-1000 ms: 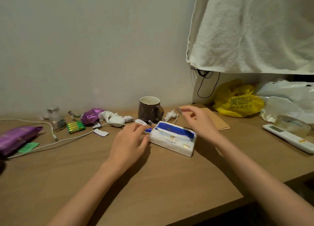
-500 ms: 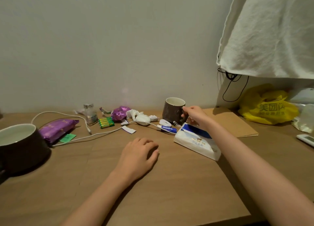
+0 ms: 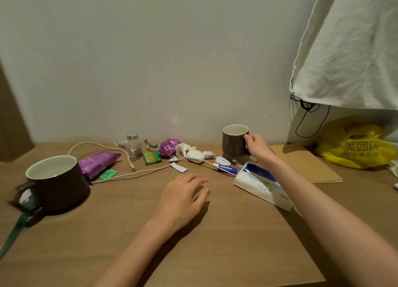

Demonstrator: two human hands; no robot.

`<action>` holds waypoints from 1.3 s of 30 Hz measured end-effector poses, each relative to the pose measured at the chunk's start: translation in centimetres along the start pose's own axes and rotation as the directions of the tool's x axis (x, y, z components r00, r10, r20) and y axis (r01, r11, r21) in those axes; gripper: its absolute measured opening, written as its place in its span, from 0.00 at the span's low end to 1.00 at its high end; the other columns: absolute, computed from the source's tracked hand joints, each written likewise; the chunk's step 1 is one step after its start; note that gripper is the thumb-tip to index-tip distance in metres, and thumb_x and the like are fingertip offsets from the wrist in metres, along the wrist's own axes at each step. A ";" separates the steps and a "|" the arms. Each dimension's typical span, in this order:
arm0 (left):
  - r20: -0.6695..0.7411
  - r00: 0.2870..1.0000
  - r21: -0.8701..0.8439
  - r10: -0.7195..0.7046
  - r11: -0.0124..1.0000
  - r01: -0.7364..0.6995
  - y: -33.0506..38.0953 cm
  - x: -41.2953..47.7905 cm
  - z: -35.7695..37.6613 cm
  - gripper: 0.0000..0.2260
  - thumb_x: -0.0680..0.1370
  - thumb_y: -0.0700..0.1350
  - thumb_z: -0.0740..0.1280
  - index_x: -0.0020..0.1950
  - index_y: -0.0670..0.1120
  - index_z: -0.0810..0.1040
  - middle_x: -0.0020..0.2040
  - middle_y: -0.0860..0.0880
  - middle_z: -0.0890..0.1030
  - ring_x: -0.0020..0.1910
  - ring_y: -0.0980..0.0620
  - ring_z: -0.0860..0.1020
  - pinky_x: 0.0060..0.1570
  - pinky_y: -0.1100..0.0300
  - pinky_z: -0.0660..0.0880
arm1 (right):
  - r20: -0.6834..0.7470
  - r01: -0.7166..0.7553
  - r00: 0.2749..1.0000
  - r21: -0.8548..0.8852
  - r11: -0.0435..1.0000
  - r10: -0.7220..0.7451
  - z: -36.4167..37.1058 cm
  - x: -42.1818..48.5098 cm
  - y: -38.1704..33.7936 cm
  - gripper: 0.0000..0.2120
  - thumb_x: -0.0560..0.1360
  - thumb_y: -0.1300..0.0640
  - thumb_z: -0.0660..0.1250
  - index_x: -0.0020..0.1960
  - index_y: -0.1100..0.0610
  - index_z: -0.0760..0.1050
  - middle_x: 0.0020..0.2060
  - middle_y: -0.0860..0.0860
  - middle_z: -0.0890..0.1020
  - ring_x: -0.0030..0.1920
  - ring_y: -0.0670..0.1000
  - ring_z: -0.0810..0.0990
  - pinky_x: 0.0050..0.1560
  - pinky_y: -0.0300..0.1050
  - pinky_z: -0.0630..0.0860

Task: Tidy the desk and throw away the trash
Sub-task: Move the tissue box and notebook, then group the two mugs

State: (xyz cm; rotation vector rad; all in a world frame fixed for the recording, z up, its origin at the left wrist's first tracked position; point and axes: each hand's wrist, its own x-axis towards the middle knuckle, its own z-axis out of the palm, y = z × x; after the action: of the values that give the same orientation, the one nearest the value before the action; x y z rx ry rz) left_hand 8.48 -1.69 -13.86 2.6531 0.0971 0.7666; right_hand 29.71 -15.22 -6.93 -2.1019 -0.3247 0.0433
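My right hand (image 3: pixel 257 147) grips the handle side of a brown mug (image 3: pixel 233 143) at the back of the wooden desk (image 3: pixel 193 243); the mug looks lifted slightly. My left hand (image 3: pixel 183 198) rests flat on the desk, fingers relaxed, holding nothing. A white and blue tissue pack (image 3: pixel 261 184) lies under my right forearm. Crumpled white tissues (image 3: pixel 189 152), purple wrappers (image 3: pixel 169 146) and paper scraps (image 3: pixel 178 167) litter the back of the desk.
A larger brown mug (image 3: pixel 57 183) stands at the left. A purple packet (image 3: pixel 98 163), white cable (image 3: pixel 129 174), small bottle (image 3: pixel 134 148), green batteries (image 3: pixel 151 157), a Vaseline tube (image 3: pixel 226 169), a brown notebook (image 3: pixel 305 166) and a yellow bag (image 3: pixel 355 146) are around. A white cloth (image 3: pixel 349 49) hangs at right.
My right hand went from the notebook's edge to the mug and took hold of it. My left hand left the tissue pack and settled on the desk. The view swung left.
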 end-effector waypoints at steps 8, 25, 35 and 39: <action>-0.280 0.950 -0.038 -0.138 0.990 0.132 -2.9 -3.6 -9.0 0.18 0.77 0.55 0.60 0.65 0.54 0.74 0.60 0.54 0.78 0.61 0.56 0.73 0.58 0.63 0.67 | -0.047 0.258 0.966 0.047 0.965 -0.256 -1.0 -4.6 -3.2 0.12 0.82 0.51 0.54 0.53 0.57 0.71 0.44 0.53 0.76 0.45 0.50 0.75 0.45 0.43 0.73; -0.211 0.618 -0.399 -0.758 0.644 0.653 -11.0 -11.7 -20.2 0.19 0.79 0.54 0.60 0.61 0.41 0.70 0.56 0.46 0.74 0.55 0.49 0.73 0.54 0.52 0.72 | 0.149 0.404 0.882 0.249 0.881 -0.446 4.9 -14.8 -8.7 0.14 0.82 0.52 0.55 0.47 0.60 0.72 0.36 0.50 0.72 0.37 0.47 0.69 0.38 0.40 0.68; 0.250 0.636 -0.604 -0.730 0.396 0.692 -14.0 -11.2 -21.5 0.22 0.81 0.57 0.54 0.52 0.42 0.80 0.41 0.44 0.83 0.46 0.46 0.79 0.59 0.50 0.70 | 0.229 0.380 0.869 0.261 0.887 -0.440 6.6 -17.3 -9.4 0.13 0.82 0.51 0.54 0.46 0.58 0.72 0.38 0.51 0.73 0.39 0.48 0.70 0.38 0.40 0.69; 0.373 0.636 -0.608 -0.675 0.340 0.717 -14.1 -10.2 -21.2 0.18 0.82 0.53 0.54 0.50 0.45 0.80 0.36 0.48 0.79 0.40 0.51 0.75 0.44 0.55 0.65 | 0.226 0.388 0.865 0.266 0.882 -0.448 6.8 -17.8 -9.3 0.12 0.82 0.52 0.54 0.47 0.58 0.72 0.37 0.49 0.72 0.37 0.45 0.69 0.36 0.38 0.66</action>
State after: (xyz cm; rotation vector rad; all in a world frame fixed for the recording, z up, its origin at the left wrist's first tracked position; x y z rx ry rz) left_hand -10.82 16.83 -7.64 1.5809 0.7297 0.2986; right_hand 9.51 -9.33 -4.42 -1.7698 -0.9097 0.1139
